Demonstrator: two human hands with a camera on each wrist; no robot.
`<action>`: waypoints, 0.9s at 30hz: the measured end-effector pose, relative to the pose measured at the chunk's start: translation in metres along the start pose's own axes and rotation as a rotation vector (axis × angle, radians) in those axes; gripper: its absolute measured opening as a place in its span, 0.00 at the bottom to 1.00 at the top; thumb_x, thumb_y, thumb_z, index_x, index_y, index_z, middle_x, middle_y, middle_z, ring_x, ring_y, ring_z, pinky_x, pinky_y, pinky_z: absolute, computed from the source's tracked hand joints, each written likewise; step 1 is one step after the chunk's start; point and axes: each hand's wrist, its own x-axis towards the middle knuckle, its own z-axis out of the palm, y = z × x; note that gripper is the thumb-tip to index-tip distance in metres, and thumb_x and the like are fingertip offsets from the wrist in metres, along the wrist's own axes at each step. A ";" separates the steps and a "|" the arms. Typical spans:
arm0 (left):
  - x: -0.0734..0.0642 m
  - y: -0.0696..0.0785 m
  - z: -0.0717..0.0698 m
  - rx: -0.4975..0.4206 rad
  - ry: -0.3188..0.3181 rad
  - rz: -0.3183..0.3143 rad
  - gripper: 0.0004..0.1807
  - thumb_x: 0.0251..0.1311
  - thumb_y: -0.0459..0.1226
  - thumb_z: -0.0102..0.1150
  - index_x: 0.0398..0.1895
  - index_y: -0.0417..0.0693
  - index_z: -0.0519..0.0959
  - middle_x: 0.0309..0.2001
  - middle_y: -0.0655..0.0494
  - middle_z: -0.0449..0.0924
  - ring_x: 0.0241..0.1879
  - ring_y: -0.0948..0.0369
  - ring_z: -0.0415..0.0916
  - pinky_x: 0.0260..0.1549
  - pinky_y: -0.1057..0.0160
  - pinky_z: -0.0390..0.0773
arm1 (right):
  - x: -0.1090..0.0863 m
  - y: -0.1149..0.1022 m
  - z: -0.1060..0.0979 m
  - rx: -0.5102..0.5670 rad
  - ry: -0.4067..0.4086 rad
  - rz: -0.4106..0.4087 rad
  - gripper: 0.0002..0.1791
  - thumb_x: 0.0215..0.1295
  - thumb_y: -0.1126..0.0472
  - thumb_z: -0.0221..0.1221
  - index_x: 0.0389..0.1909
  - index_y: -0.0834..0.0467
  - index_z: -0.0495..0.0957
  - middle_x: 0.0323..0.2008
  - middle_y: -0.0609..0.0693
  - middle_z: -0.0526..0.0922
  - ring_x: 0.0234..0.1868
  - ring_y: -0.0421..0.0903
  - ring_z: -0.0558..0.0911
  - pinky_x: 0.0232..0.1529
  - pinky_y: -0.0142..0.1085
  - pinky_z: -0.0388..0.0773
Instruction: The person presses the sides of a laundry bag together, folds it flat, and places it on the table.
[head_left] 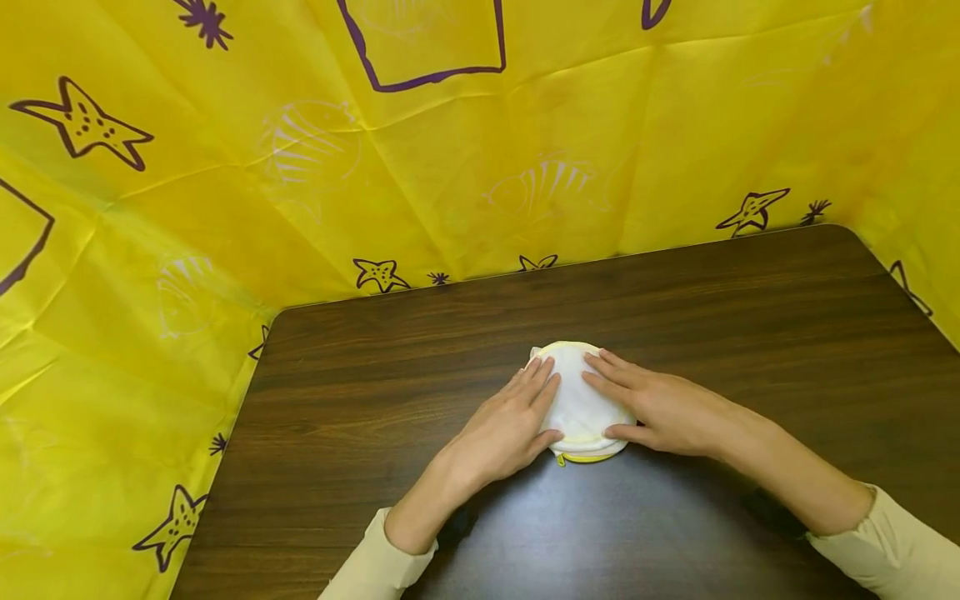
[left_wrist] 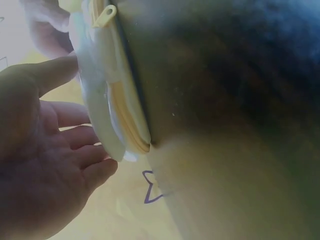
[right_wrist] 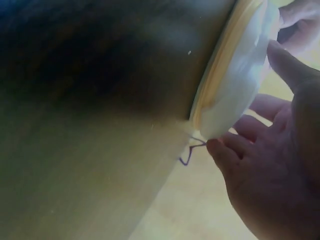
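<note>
A round white fabric pouch [head_left: 576, 396] with yellow trim lies flat on the dark wooden table [head_left: 375, 400]. My left hand [head_left: 504, 427] rests on its left side with the fingers extended and the thumb near the front edge. Across from it, my right hand [head_left: 671, 408] touches the right side, fingers spread and straight. In the left wrist view a yellow zipper pull [left_wrist: 106, 16] hangs at the pouch's side, and its layers look stacked. The right wrist view shows the pouch's rim [right_wrist: 240, 75] under the thumb and fingertips.
A yellow cloth [head_left: 450, 167] with purple starfish and pale fish drawings hangs behind the table and along its left and right sides. The table's back edge [head_left: 465, 281] meets this cloth. Pale sleeves [head_left: 382, 558] cover both forearms.
</note>
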 end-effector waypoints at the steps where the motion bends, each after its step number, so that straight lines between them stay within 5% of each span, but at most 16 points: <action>1: 0.000 0.000 0.000 0.006 -0.006 0.002 0.39 0.69 0.51 0.56 0.74 0.35 0.60 0.77 0.40 0.49 0.77 0.49 0.45 0.73 0.56 0.48 | 0.000 -0.001 0.001 -0.008 -0.005 0.000 0.41 0.67 0.47 0.63 0.74 0.63 0.61 0.76 0.59 0.56 0.75 0.58 0.58 0.63 0.52 0.70; 27: 0.008 0.004 0.001 0.075 -0.108 -0.010 0.41 0.71 0.51 0.54 0.75 0.33 0.55 0.77 0.38 0.46 0.76 0.47 0.45 0.73 0.56 0.47 | 0.004 -0.008 0.012 -0.114 -0.057 0.030 0.41 0.69 0.50 0.60 0.75 0.64 0.56 0.76 0.64 0.54 0.75 0.62 0.55 0.68 0.53 0.63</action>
